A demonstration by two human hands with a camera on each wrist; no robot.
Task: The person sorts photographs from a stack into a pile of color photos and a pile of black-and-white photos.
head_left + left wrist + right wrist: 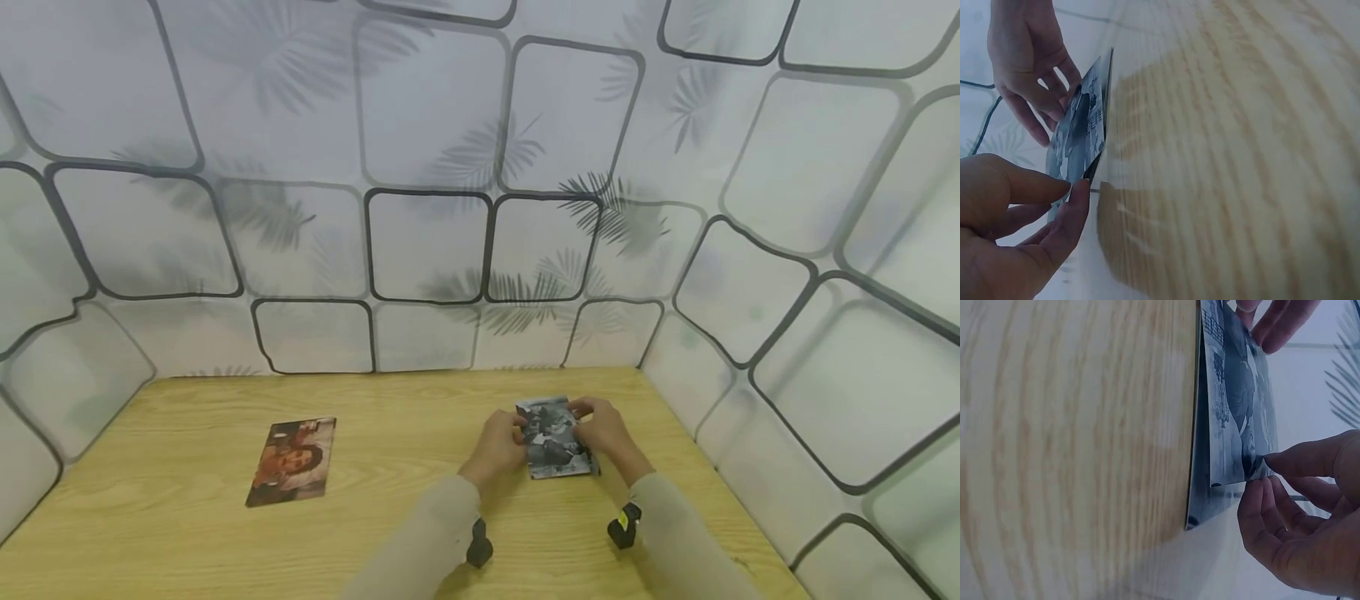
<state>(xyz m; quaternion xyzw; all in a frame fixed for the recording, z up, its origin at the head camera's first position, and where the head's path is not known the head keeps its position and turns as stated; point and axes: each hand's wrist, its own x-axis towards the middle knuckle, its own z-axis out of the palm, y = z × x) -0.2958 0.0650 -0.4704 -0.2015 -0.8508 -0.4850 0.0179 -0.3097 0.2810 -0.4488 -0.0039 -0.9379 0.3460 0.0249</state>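
Note:
A black-and-white photo print (553,435) is held near the table's right side, a hand at each side edge. My left hand (498,448) pinches its left edge between thumb and fingertips. On the opposite edge, my right hand (604,433) grips the print with thumb above and fingers below. The right wrist view shows a second grey print (1200,509) under the held one, its corner sticking out beyond it. Both prints lie close over the wood, with a narrow gap between them at the near edge.
A colour photo (294,461) showing a person lies flat on the left part of the wooden table (397,450). Patterned cloth (427,250) with dark outlines and leaf shapes walls the table at the back and sides. Black bands with small mounts sit on both wrists.

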